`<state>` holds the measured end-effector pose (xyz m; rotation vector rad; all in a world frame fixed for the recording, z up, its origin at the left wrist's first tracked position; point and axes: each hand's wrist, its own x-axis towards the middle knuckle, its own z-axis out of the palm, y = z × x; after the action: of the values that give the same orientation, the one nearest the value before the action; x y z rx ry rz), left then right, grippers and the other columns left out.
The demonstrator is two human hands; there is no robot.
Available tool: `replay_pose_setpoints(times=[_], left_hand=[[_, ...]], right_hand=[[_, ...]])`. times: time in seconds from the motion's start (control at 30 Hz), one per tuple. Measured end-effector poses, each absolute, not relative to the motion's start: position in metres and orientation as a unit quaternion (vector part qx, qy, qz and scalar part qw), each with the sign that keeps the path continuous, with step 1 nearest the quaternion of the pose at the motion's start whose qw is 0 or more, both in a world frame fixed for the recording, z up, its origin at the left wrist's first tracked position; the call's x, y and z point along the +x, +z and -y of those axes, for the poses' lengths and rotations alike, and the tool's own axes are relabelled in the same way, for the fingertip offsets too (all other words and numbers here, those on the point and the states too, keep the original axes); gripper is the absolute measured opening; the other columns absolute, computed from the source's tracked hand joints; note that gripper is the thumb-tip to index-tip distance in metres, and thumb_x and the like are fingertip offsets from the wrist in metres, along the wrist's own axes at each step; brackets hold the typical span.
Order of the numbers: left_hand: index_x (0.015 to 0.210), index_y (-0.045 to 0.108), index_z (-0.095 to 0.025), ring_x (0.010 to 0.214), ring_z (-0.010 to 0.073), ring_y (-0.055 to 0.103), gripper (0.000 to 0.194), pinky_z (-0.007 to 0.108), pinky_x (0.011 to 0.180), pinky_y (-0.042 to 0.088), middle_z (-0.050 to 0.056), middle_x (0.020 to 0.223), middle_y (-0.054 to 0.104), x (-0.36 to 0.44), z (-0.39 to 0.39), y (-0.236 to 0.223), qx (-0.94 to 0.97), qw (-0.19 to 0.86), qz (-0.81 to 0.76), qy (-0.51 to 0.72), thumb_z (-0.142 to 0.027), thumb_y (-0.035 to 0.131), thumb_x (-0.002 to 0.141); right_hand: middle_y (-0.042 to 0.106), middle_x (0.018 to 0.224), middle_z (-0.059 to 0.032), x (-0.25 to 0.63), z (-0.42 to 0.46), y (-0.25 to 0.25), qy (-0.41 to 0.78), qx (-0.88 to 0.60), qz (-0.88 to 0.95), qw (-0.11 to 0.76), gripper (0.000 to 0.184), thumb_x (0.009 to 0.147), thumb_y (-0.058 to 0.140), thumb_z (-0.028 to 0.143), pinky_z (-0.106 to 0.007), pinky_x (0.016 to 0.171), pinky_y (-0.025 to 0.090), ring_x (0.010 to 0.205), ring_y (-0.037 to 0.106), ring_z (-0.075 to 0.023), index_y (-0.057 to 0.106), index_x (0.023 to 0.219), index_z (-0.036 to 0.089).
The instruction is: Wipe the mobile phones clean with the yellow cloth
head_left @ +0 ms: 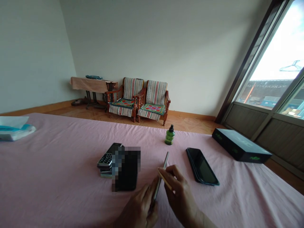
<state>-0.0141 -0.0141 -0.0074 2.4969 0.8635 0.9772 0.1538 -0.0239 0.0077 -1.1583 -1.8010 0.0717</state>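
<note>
My left hand is closed round a thin phone held on edge, its top pointing away from me above the pink cloth. My right hand pinches a slim tan stick against the phone's side. Left of my hands lies a dark phone, partly blurred out, beside stacked keypad phones. To the right lies a black smartphone, flat on the cloth. A small green bottle with a black cap stands beyond my hands.
A pink cloth covers the table. A black box lies at the right edge. A tissue pack sits far left. Two wooden chairs and a small table stand by the far wall; a window is at right.
</note>
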Motion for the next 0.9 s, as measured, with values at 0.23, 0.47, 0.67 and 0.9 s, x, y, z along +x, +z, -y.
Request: replay_pose_setpoints(times=[0.23, 0.47, 0.67, 0.9], left_hand=[[0.12, 0.052, -0.022, 0.098, 0.0204, 0.064, 0.036, 0.027, 0.084, 0.054, 0.007, 0.106, 0.064, -0.015, 0.016, 0.009, 0.867, 0.247, -0.285, 0.326, -0.012, 0.051, 0.085], [0.139, 0.036, -0.02, 0.088, 0.0195, 0.066, 0.066, 0.028, 0.081, 0.056, 0.007, 0.102, 0.064, -0.013, 0.011, -0.013, 0.879, 0.157, -0.292, 0.343, -0.003, 0.046, 0.075], [0.143, 0.028, -0.019, 0.093, 0.0211, 0.066, 0.073, 0.029, 0.085, 0.055, 0.009, 0.107, 0.063, -0.017, 0.005, -0.027, 0.893, 0.093, -0.259, 0.355, -0.003, 0.044, 0.073], [0.134, 0.039, -0.02, 0.087, 0.0199, 0.065, 0.06, 0.028, 0.08, 0.055, 0.006, 0.097, 0.063, -0.016, 0.009, -0.017, 0.889, 0.159, -0.273, 0.332, -0.004, 0.045, 0.077]], right_hand=[[0.052, 0.083, -0.0066, 0.133, 0.06, -0.004, 0.019, -0.398, 0.781, 0.481, 0.036, 0.093, 0.044, 0.015, -0.023, 0.061, 0.052, 0.07, 0.055, -0.0152, 0.053, 0.127, 0.021], [0.054, 0.087, -0.006, 0.167, 0.015, 0.01, 0.034, -0.488, 0.734, 0.472, 0.036, 0.088, 0.043, 0.008, -0.023, 0.065, 0.05, 0.075, 0.058, -0.0147, 0.064, 0.113, 0.02], [0.055, 0.078, -0.0033, 0.189, -0.024, 0.02, 0.005, -0.535, 0.697, 0.477, 0.028, 0.086, 0.048, 0.011, -0.023, 0.061, 0.047, 0.068, 0.056, -0.0137, 0.071, 0.099, 0.02], [0.054, 0.09, -0.0075, 0.157, 0.033, 0.0, 0.033, -0.439, 0.756, 0.484, 0.043, 0.09, 0.042, 0.008, -0.024, 0.065, 0.053, 0.075, 0.057, -0.0151, 0.054, 0.128, 0.023]])
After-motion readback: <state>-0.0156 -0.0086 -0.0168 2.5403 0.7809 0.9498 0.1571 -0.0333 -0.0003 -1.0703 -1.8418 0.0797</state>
